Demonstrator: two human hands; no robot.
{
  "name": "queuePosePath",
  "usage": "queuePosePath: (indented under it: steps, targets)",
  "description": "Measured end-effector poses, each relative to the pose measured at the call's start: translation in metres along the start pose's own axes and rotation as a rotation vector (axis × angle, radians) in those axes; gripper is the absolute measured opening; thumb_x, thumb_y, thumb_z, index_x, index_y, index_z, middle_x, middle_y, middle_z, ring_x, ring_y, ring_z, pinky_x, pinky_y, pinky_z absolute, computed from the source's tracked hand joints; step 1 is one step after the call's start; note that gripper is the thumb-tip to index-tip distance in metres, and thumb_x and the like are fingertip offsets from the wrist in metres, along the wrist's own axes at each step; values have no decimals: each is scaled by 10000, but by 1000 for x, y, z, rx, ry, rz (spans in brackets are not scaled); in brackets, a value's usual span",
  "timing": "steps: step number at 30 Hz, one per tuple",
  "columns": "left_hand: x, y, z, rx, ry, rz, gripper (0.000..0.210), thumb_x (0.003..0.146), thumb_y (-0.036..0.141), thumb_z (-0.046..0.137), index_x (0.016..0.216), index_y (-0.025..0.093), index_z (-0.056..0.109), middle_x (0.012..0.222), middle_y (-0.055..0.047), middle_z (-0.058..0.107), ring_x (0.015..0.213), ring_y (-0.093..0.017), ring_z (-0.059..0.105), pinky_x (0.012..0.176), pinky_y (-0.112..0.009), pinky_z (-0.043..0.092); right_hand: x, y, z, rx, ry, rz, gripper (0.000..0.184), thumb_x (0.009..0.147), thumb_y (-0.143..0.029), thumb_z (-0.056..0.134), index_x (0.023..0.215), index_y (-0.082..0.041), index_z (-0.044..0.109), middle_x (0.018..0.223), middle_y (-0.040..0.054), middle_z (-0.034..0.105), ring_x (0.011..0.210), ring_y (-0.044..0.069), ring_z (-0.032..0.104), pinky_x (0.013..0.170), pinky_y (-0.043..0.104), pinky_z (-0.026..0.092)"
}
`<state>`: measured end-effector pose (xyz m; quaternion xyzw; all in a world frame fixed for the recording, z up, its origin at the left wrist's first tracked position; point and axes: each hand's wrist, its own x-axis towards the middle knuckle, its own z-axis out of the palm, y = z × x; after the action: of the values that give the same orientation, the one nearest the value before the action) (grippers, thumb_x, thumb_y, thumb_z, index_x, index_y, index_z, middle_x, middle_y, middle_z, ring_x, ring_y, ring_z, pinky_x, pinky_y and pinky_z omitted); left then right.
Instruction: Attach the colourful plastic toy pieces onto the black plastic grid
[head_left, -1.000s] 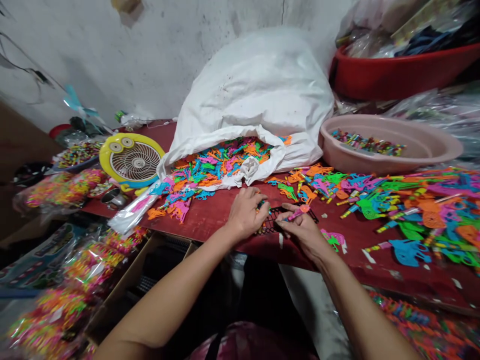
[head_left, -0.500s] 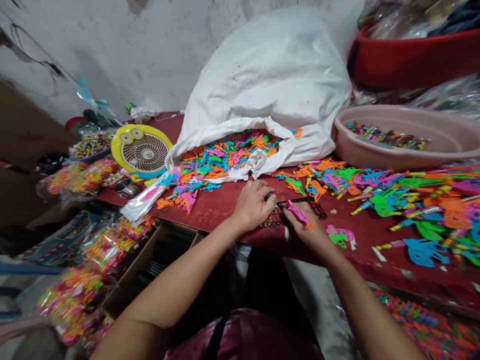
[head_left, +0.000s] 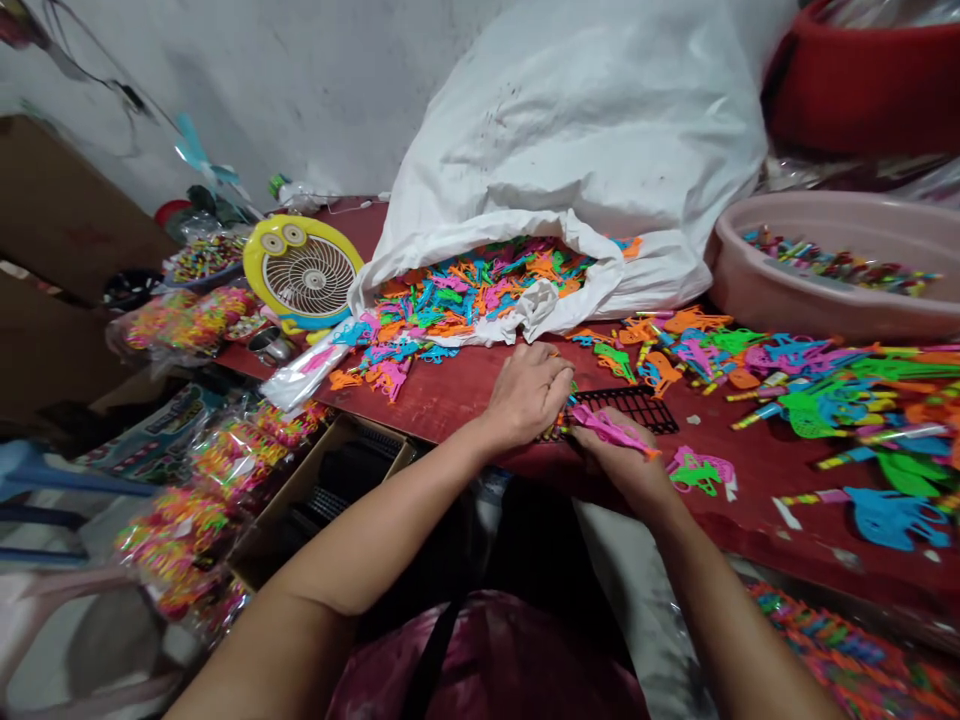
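My left hand (head_left: 529, 393) is closed, its fingers curled round small coloured bits that it mostly hides, above the left end of a black plastic grid (head_left: 645, 408). Close beside it, my right hand (head_left: 626, 465) is closed on a pink plastic toy piece (head_left: 611, 428), gun-like in outline, with an orange tip pointing right. The grid lies flat on the red table (head_left: 442, 405), partly behind both hands. Just right of my right wrist lie a green toy piece (head_left: 697, 475) and another pink one.
A big white sack (head_left: 600, 130) spills coloured toy pieces (head_left: 450, 300). More pieces with striped sticks (head_left: 840, 400) spread along the right, before a pink basin (head_left: 832, 300). A yellow fan (head_left: 304, 270) stands left. Below the edge sits a cardboard box (head_left: 322, 500) of black grids.
The view has shifted, so the table's things appear farther right or lower. The pink toy piece in my right hand lies flatter, and more of the grid shows. Both hands stay close together.
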<state>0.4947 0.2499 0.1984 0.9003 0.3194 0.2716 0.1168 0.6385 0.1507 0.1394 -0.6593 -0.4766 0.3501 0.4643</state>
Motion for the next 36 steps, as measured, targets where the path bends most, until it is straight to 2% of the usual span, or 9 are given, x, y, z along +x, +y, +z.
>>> queuePosePath:
  steps: [6, 13, 21, 23, 27, 29, 31, 33, 36]
  targets:
    - [0, 0, 1, 0, -4, -12, 352, 995, 300, 342, 1050, 193, 672, 1137, -74, 590, 1076, -225, 492, 960, -380, 400, 4, 8, -2, -35, -29, -44, 197, 830, -378, 568, 722, -231, 492, 572, -47, 491, 511, 131, 444, 516, 252, 349]
    - [0, 0, 2, -9, -10, -29, 347, 990, 314, 343, 1039, 208, 670, 1149, -69, 590, 1085, -231, 490, 954, -392, 406, 11, -1, 4, -354, 30, -189, 174, 785, -354, 563, 692, -231, 480, 620, -15, 539, 553, 141, 447, 549, 259, 316]
    - [1, -2, 0, -24, -15, -26, 329, 983, 329, 392, 1078, 197, 678, 1157, -75, 598, 1090, -220, 508, 964, -372, 416, 11, 8, 8, -96, -11, -132, 197, 772, -393, 626, 734, -218, 544, 640, -22, 564, 581, 142, 487, 546, 246, 362]
    - [-1, -2, -2, -37, -8, -20, 329, 980, 354, 418, 1119, 195, 669, 1202, -82, 594, 1131, -222, 505, 992, -381, 404, 12, 8, 5, -64, 22, -99, 216, 749, -417, 647, 746, -215, 571, 614, -14, 574, 555, 149, 487, 517, 253, 358]
    - [-3, -1, -13, -76, 92, 23, 408, 941, 457, 505, 1239, 201, 614, 1336, -109, 537, 1248, -244, 455, 1055, -424, 354, 14, -1, -9, -247, 61, -33, 389, 720, -494, 645, 507, -241, 440, 390, -38, 373, 402, 120, 322, 432, 272, 225]
    - [-3, 4, -21, -103, 138, 93, 433, 916, 477, 543, 1247, 206, 610, 1348, -111, 533, 1263, -247, 450, 1070, -431, 334, 12, -10, -16, -333, 39, -79, 440, 708, -514, 628, 463, -247, 378, 390, -29, 362, 403, 117, 311, 440, 275, 205]
    - [-1, 12, -29, -132, 109, 181, 458, 882, 503, 589, 1245, 224, 613, 1338, -99, 550, 1255, -252, 460, 1068, -433, 326, 7, -19, -21, -338, -5, -145, 384, 715, -494, 600, 494, -238, 419, 458, -5, 458, 453, 138, 387, 464, 274, 248]
    - [1, 22, -35, -152, 8, 241, 478, 845, 522, 634, 1236, 247, 619, 1296, -82, 592, 1218, -258, 493, 1043, -432, 339, 3, -28, -22, -304, -95, -200, 279, 729, -443, 569, 565, -225, 507, 569, 20, 565, 542, 169, 481, 512, 278, 316]
    - [5, 30, -38, -172, -145, 249, 339, 870, 459, 626, 1121, 236, 672, 1118, -61, 687, 1081, -242, 573, 972, -398, 374, -3, -34, -21, -312, -163, -199, 238, 739, -424, 573, 626, -215, 560, 611, 20, 588, 575, 177, 493, 533, 281, 335]
